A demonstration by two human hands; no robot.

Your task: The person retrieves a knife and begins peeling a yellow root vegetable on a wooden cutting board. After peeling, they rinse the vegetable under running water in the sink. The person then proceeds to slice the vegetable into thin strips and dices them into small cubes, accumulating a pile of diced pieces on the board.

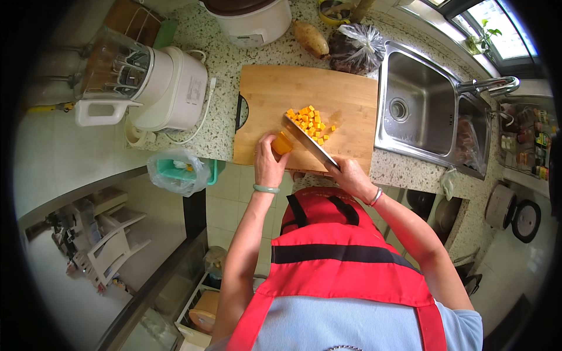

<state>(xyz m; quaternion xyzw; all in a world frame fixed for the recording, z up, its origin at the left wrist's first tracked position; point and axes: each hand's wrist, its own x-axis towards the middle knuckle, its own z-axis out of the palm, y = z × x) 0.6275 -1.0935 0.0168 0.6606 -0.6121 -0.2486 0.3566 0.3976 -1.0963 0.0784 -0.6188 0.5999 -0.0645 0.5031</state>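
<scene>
On the wooden cutting board (275, 88) lies a small heap of orange cubes (308, 121), which look like diced pumpkin. My left hand (269, 161) is closed around an orange pumpkin piece (283, 144) near the front left of the board. My right hand (353, 177) grips the handle of a kitchen knife (310, 140). The blade slants from the right hand up toward the far left, between the held piece and the cubes. A few cubes lie loose to the right of the heap. Fingers of my right hand hide most of the handle.
Right of the board is a steel sink (410, 76) with a tap (489, 86). A white blender (170, 88) stands at left, a cooker (252, 23) behind. A brown tuber (311, 40) and a plastic bag (356, 48) sit beyond the board. A lined bin (178, 171) hangs at the counter's edge.
</scene>
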